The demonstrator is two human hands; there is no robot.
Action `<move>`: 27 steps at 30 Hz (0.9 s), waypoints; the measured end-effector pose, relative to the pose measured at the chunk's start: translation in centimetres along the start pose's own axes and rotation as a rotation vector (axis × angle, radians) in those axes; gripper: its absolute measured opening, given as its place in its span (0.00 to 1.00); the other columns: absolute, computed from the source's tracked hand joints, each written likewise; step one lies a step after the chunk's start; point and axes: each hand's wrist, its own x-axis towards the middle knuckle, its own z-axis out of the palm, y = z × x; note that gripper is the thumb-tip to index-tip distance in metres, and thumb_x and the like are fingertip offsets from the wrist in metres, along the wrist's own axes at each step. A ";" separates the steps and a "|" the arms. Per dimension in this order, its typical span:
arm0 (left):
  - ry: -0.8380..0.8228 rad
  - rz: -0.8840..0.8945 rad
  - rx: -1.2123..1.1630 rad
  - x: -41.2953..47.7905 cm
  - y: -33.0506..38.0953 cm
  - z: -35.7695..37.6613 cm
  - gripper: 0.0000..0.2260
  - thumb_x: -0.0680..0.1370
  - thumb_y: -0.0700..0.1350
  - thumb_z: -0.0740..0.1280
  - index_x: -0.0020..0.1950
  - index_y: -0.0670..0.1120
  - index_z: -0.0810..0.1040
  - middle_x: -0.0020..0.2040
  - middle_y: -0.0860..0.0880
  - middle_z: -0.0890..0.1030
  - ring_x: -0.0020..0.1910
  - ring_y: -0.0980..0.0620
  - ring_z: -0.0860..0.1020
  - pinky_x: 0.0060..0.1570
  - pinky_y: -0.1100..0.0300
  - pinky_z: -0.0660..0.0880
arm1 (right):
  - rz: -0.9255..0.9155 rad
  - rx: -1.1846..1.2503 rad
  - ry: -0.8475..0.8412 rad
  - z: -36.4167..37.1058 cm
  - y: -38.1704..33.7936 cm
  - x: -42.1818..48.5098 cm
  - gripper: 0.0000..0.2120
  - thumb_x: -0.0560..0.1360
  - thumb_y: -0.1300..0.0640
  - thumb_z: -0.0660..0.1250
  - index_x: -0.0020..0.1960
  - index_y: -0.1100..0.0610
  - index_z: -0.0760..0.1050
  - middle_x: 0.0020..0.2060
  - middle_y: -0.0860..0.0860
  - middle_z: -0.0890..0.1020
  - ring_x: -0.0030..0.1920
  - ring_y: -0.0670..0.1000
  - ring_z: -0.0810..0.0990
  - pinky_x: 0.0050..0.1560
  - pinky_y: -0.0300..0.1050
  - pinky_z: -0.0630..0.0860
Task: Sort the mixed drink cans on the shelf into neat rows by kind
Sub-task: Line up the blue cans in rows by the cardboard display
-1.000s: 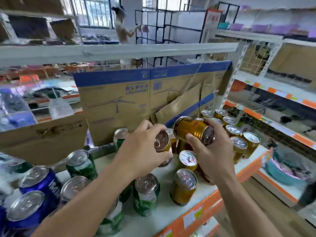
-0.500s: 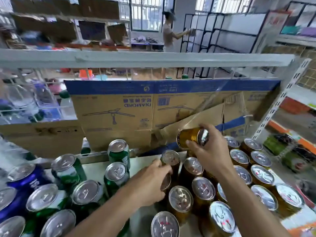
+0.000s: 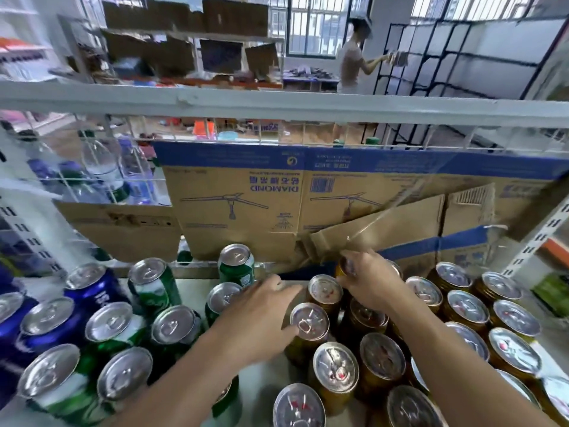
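Since the earlier frame the right hand (image 3: 374, 283) has dropped from mid-air and is now setting its held gold can (image 3: 344, 267) down at the back of the gold group, close against a torn cardboard flap (image 3: 394, 229). Its fingers are curling round that can, which is mostly hidden behind them. The left hand (image 3: 258, 315) is reaching in beside a standing gold can (image 3: 309, 322), thumb and fingers spreading toward its side. Motion blur is hiding whether it is gripping.

More gold cans (image 3: 466, 306) are standing in rows along the right of the pale shelf (image 3: 264, 380). Green cans (image 3: 235, 263) are clustering left of centre, and blue cans (image 3: 92, 288) are sitting at the far left.

A large cardboard box (image 3: 234, 204) with a blue band is blocking the back of the shelf, and its contents are not showing. Behind a wire grid (image 3: 172, 135) at upper left, clear water bottles (image 3: 98, 161) are standing. Farther back, another person (image 3: 351, 63) is reaching toward a black rack (image 3: 462, 57).
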 end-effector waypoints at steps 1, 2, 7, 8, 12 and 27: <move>0.020 -0.010 0.033 -0.3 -0.1 -0.1 0.29 0.79 0.55 0.62 0.77 0.58 0.54 0.76 0.51 0.58 0.75 0.48 0.59 0.71 0.51 0.60 | -0.019 -0.026 -0.034 0.0 0.0 0.2 0.23 0.78 0.52 0.65 0.72 0.52 0.67 0.66 0.54 0.72 0.66 0.56 0.71 0.60 0.47 0.71; 0.041 -0.022 0.064 -0.6 -0.2 -0.2 0.28 0.80 0.56 0.61 0.77 0.58 0.54 0.76 0.50 0.58 0.75 0.48 0.58 0.72 0.50 0.58 | -0.035 -0.040 -0.062 0.0 0.2 0.4 0.18 0.79 0.54 0.63 0.68 0.53 0.71 0.63 0.54 0.75 0.63 0.56 0.73 0.55 0.46 0.71; 0.123 -0.105 0.090 -2.2 -1.2 -0.5 0.27 0.80 0.57 0.60 0.77 0.58 0.54 0.76 0.50 0.57 0.76 0.49 0.55 0.75 0.48 0.52 | -0.065 -0.143 -0.118 0.4 0.5 1.1 0.11 0.77 0.65 0.59 0.56 0.55 0.73 0.51 0.54 0.79 0.55 0.57 0.78 0.46 0.45 0.72; 0.139 -0.124 0.092 -2.5 -1.4 -0.6 0.28 0.80 0.57 0.60 0.77 0.58 0.54 0.76 0.50 0.57 0.76 0.49 0.55 0.74 0.49 0.52 | -0.069 -0.160 -0.107 0.5 0.4 1.1 0.12 0.76 0.64 0.59 0.58 0.56 0.73 0.53 0.55 0.79 0.56 0.57 0.78 0.48 0.46 0.73; 0.227 -0.209 0.097 -4.0 -2.7 -1.0 0.28 0.79 0.59 0.59 0.78 0.58 0.54 0.77 0.51 0.56 0.76 0.50 0.54 0.74 0.51 0.51 | -0.115 -0.115 -0.024 0.6 -2.2 -0.2 0.17 0.79 0.56 0.61 0.67 0.52 0.68 0.60 0.54 0.77 0.61 0.58 0.75 0.56 0.50 0.75; 0.482 -0.823 0.136 -20.2 -13.3 -2.0 0.29 0.80 0.61 0.55 0.78 0.60 0.48 0.78 0.50 0.52 0.78 0.48 0.47 0.75 0.45 0.49 | -0.782 -0.167 -0.169 4.5 -26.2 -6.5 0.34 0.79 0.38 0.54 0.78 0.43 0.40 0.78 0.50 0.45 0.78 0.58 0.41 0.76 0.59 0.46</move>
